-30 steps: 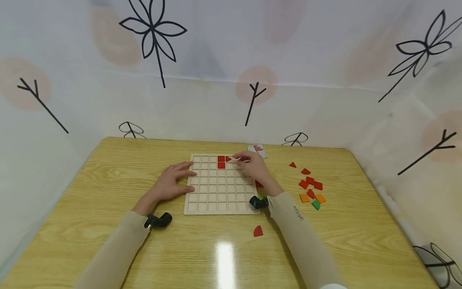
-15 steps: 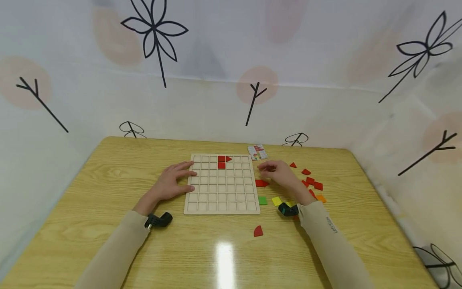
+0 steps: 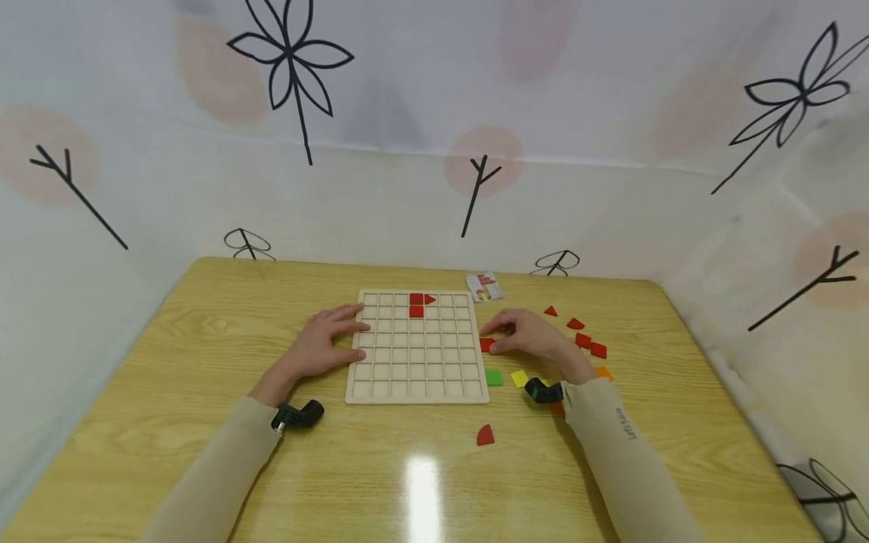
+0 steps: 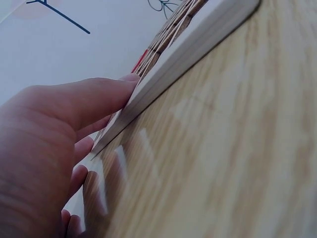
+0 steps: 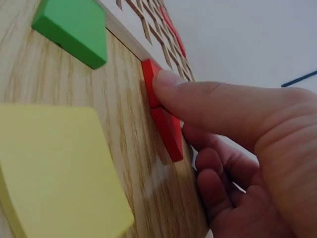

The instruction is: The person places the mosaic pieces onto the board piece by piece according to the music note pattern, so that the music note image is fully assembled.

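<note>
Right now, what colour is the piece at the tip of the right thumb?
The piece is red, clearest in the right wrist view.

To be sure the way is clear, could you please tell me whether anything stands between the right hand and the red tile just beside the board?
Nothing visible does: the thumb of the right hand touches the red tile close beside the board. The green tile lies apart, nearer the person.

Red tiles (image 3: 416, 311), green tile (image 3: 493, 378), pale gridded board (image 3: 398, 354)
</note>
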Available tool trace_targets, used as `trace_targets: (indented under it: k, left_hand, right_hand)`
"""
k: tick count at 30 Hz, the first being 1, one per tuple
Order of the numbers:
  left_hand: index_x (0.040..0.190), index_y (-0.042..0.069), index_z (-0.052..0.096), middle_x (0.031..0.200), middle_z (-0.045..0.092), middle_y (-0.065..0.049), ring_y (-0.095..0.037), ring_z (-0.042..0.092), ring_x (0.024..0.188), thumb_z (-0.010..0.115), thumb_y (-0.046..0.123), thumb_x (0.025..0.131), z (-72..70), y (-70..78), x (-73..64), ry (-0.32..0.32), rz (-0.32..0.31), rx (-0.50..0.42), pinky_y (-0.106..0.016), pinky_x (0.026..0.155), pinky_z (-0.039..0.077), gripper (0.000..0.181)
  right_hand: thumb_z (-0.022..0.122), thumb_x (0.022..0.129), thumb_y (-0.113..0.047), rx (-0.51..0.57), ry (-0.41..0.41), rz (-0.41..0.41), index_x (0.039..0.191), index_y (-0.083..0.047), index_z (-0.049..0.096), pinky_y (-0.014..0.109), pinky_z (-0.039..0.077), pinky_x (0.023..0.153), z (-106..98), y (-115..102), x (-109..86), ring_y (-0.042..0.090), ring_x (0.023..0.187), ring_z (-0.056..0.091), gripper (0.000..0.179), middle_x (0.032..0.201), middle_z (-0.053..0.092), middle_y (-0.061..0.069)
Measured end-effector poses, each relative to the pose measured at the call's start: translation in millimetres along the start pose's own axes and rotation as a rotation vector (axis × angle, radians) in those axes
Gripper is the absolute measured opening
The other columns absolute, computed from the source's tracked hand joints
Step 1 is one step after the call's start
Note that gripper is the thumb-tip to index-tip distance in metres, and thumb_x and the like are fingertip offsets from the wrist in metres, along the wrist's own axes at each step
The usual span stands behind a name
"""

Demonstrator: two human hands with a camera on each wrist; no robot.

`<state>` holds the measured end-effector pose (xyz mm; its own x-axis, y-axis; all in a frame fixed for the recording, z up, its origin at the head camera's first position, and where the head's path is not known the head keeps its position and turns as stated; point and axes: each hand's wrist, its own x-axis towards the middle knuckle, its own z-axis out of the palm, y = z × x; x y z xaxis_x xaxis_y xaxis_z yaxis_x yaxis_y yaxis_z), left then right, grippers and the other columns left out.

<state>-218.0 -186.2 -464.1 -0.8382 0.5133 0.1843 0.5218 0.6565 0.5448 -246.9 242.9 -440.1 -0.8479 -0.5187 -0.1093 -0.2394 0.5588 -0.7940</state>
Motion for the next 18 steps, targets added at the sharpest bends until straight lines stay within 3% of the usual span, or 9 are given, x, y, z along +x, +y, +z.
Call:
trace_targets:
  k: [10, 18]
  left_hand:
    - [0.131, 0.014, 0.067, 0.158, 0.036, -0.007, -0.035, 0.027, 0.145, 0.074, 0.038, 0.088, -2.9, -1.0, -2.4, -0.004, -0.002, 0.013, -0.062, 0.115, 0.014, 0.05]
    - [0.131, 0.015, 0.067, 0.158, 0.037, -0.007, -0.035, 0.028, 0.145, 0.075, 0.039, 0.088, -0.7, -1.8, -0.4, 0.004, 0.01, 0.002, -0.063, 0.114, 0.014, 0.05]
  right_hand:
    - [0.072, 0.09, -0.004, -0.032, -0.008, -0.01, 0.118, -0.001, 0.071, 0.036, 0.042, 0.083, 4.8, -2.9, 2.9, 0.025, 0.092, 0.048, 0.028, 0.112, 0.063, 0.013]
    - [0.067, 0.094, -0.003, -0.096, 0.132, 0.058, 0.12, -0.007, 0.07, 0.035, 0.044, 0.078, 0.3, 2.7, -4.9, 0.024, 0.088, 0.05, 0.026, 0.104, 0.062, 0.008]
